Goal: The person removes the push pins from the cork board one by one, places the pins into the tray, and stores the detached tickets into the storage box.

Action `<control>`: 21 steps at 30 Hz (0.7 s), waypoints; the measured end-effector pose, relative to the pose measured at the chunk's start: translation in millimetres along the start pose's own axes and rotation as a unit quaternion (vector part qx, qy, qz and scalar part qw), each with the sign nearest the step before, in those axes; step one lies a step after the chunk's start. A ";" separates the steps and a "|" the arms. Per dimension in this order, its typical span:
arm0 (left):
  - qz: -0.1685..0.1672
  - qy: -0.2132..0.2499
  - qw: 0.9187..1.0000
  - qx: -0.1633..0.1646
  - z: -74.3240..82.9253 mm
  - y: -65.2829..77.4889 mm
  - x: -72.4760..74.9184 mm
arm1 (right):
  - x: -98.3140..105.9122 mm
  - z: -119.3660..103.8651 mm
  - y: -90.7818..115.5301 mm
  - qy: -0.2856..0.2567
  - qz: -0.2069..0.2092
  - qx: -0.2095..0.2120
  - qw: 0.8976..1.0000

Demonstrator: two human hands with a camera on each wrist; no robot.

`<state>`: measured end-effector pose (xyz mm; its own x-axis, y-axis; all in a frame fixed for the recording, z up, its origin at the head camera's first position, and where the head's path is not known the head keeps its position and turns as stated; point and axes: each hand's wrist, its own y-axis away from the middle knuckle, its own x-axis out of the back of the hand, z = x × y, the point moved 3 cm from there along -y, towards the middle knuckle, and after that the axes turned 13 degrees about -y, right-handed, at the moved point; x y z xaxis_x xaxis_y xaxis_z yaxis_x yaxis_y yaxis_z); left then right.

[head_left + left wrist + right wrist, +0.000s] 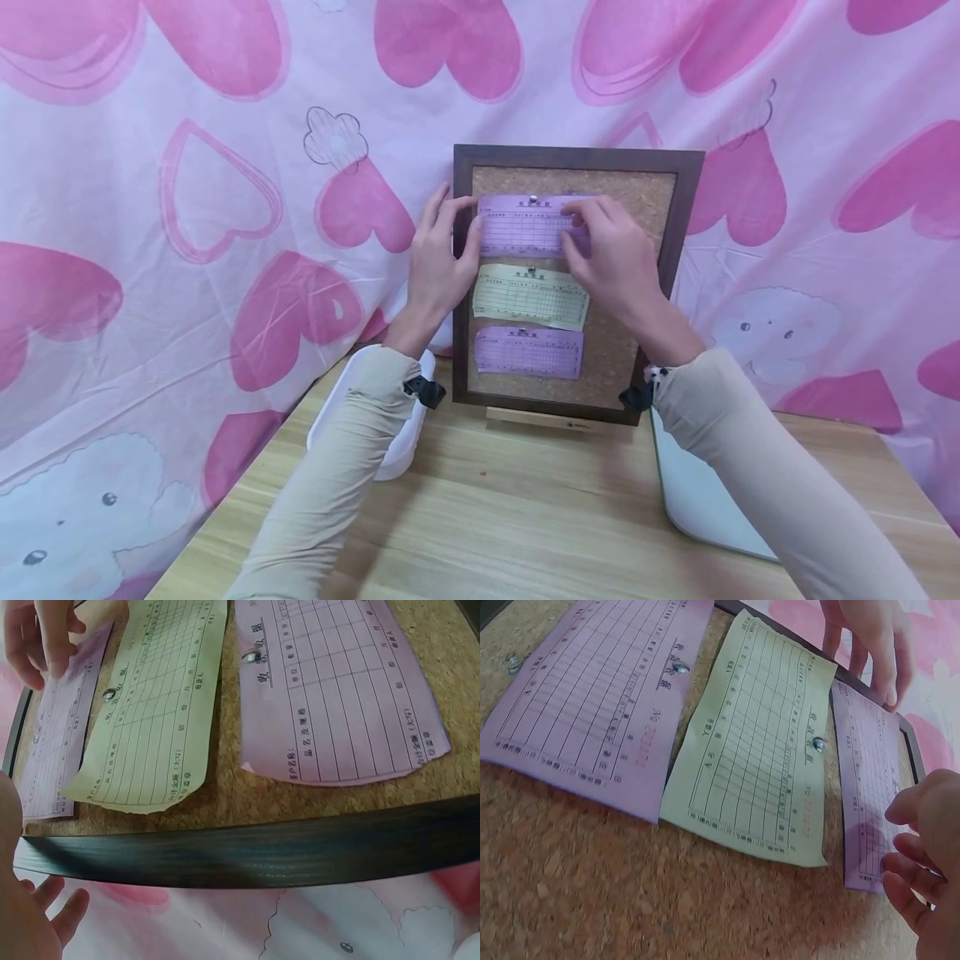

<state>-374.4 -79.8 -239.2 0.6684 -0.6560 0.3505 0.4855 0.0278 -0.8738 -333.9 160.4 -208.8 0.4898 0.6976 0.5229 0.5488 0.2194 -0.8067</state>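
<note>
A purple slip [517,232] is pinned to a corkboard [618,358], upper centre of the frame — left hand [441,262] by its left edge, right hand [621,258] at its right, fingers loosely parted.

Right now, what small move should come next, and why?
I'd probably draw the left grip and right grip away from the topmost purple rectangular paper slip: a silvery round-headed pin already sits at its upper edge, and it looks roughly flat on the brown cork board.
</note>
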 end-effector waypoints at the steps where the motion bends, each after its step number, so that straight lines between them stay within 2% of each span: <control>1: -0.001 0.002 1.000 0.002 0.8 -0.2 -0.6 | -1.4 -0.1 -0.8 -0.001 0.000 -0.002 1.000; 7: -0.008 0.000 1.000 0.022 4.1 -0.4 -2.8 | -9.5 -2.3 -6.2 -0.005 0.003 -0.006 1.000; 21: 0.002 -0.002 1.000 0.022 4.0 -1.1 -6.2 | -22.7 -11.8 -22.1 -0.027 0.018 -0.023 0.999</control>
<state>-376.9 -72.8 -239.0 0.6726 -0.6532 0.3478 0.5069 0.0642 -0.8596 -349.2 131.7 -199.6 0.4726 0.7405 0.4779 0.5633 0.1632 -0.8099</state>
